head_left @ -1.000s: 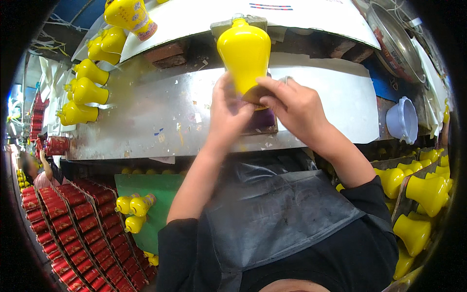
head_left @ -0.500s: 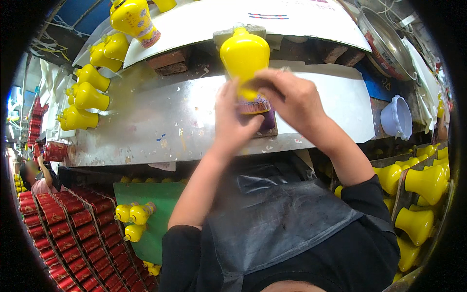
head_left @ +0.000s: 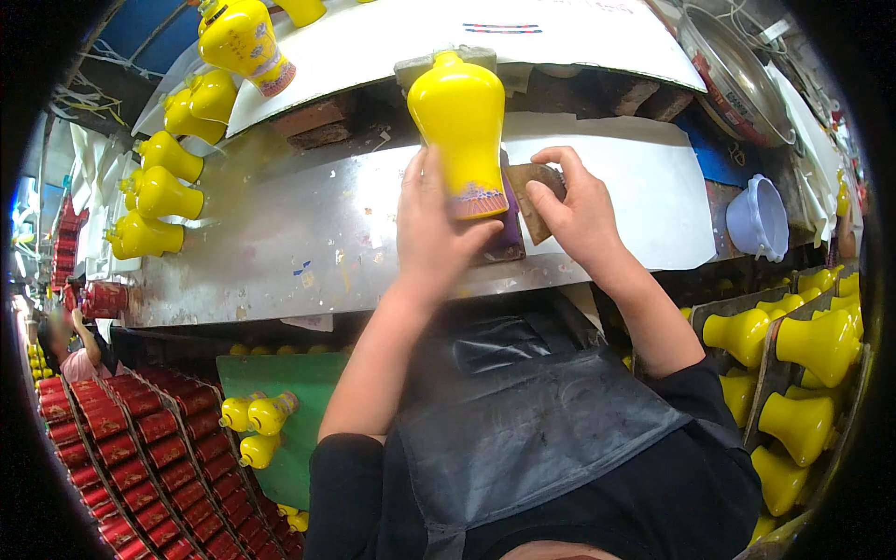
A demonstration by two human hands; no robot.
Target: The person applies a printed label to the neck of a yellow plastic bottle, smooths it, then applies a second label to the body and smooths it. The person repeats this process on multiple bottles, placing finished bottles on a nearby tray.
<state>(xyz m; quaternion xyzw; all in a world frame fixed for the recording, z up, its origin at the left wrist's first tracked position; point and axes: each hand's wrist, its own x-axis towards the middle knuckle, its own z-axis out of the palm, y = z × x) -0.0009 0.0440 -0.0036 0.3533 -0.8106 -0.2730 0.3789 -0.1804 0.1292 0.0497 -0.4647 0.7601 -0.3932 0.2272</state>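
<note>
A glossy yellow bottle (head_left: 457,121) lies along the worktable, its neck pointing away from me against a grey block (head_left: 401,71). Around its near end runs a purple and pink patterned band (head_left: 477,199). My left hand (head_left: 434,219), slightly blurred, grips that lower end, fingers along the left side and thumb across the base. Just right of the bottle, my right hand (head_left: 581,207) pinches a thin brown flat piece (head_left: 539,221), apparently a scraper, between thumb and fingers. A purple pad (head_left: 509,245) shows under and beside the bottle's base.
Several yellow bottles (head_left: 161,193) line the table's left side; another decorated bottle (head_left: 245,47) is on the far white board (head_left: 373,56). White paper (head_left: 644,205) covers the right. A lilac basin (head_left: 758,222) sits at the right edge. Racks of yellow bottles (head_left: 793,429) and red cylinders (head_left: 140,448) flank me.
My right hand has come off the bottle's lower end and moved right, now with the brown flat piece. The patterned band is more exposed. My left hand stays at the bottle.
</note>
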